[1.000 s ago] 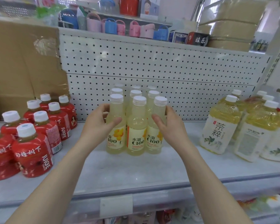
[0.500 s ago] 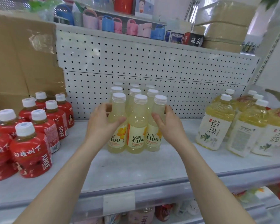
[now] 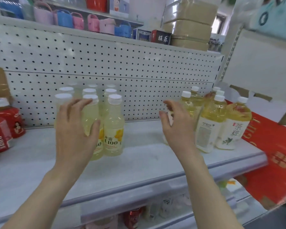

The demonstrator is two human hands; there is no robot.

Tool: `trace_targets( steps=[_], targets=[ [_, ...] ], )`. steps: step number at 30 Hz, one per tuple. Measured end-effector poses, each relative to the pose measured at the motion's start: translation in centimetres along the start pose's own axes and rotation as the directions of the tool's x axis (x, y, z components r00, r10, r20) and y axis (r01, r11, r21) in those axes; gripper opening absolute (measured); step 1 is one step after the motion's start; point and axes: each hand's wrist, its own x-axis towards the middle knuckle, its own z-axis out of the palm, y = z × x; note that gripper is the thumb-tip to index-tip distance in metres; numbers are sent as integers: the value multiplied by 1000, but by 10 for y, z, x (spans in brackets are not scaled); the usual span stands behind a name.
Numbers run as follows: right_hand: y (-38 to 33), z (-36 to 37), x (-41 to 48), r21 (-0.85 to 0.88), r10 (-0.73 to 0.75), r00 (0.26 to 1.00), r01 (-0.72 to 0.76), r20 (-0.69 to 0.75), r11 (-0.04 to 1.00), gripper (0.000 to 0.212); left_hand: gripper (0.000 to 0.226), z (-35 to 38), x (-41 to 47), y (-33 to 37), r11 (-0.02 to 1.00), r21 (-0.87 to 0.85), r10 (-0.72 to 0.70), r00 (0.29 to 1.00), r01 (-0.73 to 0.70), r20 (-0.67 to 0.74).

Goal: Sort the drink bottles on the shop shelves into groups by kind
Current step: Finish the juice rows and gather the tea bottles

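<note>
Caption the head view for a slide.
Left hand touches pale-yellow plastic C100 bottles; right hand hovers by golden tea bottles.

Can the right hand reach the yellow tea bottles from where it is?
Probably yes. The right hand is open and empty, just beside the tea bottles near the front of the shelf. Nothing stands between them.

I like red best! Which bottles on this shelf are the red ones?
The short red bottles at the far left end of the shelf. The middle bottles are pale yellow and the right-hand bottles golden.
</note>
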Motion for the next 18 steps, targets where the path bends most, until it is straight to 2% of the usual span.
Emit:
trace_targets(
  steps=[3,5,7,9,12,13,15,18],
  targets=[
    [56,-50,12,-108,-27,979,5,-203,994,33,54,46,-4,41,993,-117,-19,992,33,124],
    [94,-82,26,-185,-17,974,-26,-226,982,38,56,86,-6,74,981,-176,-41,977,79,210],
    [128,-108,40,-254,35,989,-71,-144,965,46,64,129,-3,107,980,-177,-32,956,87,292],
    [151,-122,52,-292,125,992,-116,12,949,60,79,170,5,136,978,-173,-39,926,112,376],
    [167,-124,61,-388,185,962,-96,199,917,84,99,215,25,161,966,-139,-134,881,218,454],
    [169,-120,61,-418,186,953,-72,239,906,91,97,224,30,165,960,-124,-167,865,253,472],
    [171,-110,59,-445,193,938,-47,289,894,102,77,233,34,168,949,-84,-225,840,303,494],
    [176,-99,62,-417,183,931,-37,316,908,106,66,230,32,170,955,-4,-263,849,298,459]
  ],
)
